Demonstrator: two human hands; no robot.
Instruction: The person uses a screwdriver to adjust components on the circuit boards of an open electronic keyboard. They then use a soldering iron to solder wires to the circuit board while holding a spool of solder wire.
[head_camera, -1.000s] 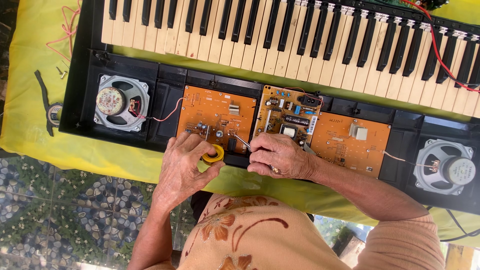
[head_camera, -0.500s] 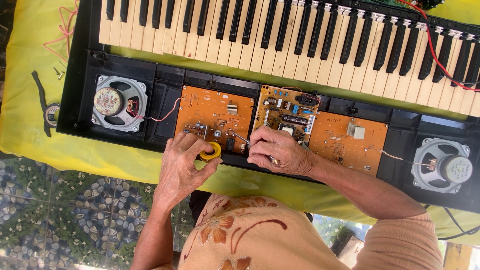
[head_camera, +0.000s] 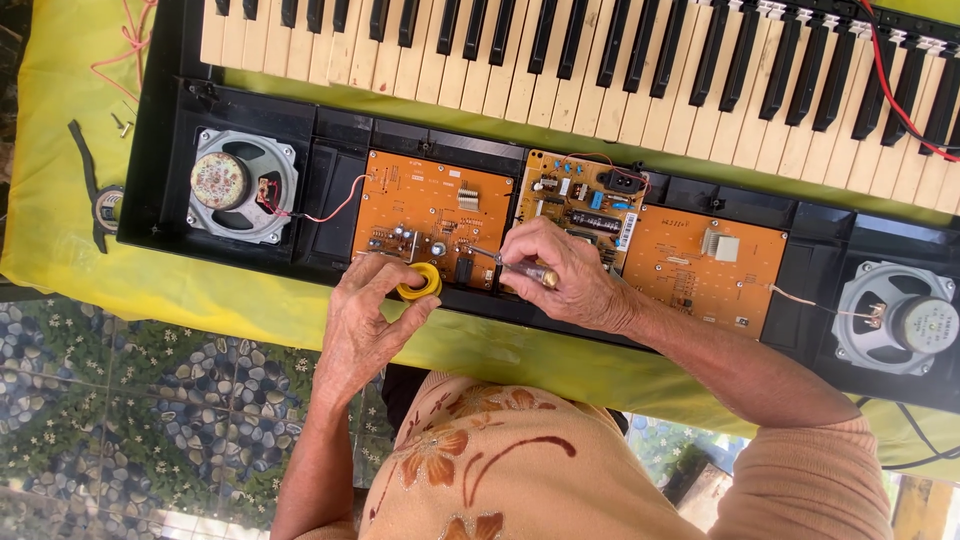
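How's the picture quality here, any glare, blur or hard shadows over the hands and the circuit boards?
Head view: bright, even daylight, no glare on the orange circuit board; left hand with the yellow ring and right hand with the small tool are sharp, casting short soft shadows; keyboard keys lean slightly from the wide lens.

A makeshift repair spot at home: an opened keyboard (head_camera: 560, 60) with bare circuit boards (head_camera: 430, 215) and speakers (head_camera: 240, 185) lies on a yellow cloth (head_camera: 60, 150), above a pebble-patterned floor (head_camera: 130, 400).
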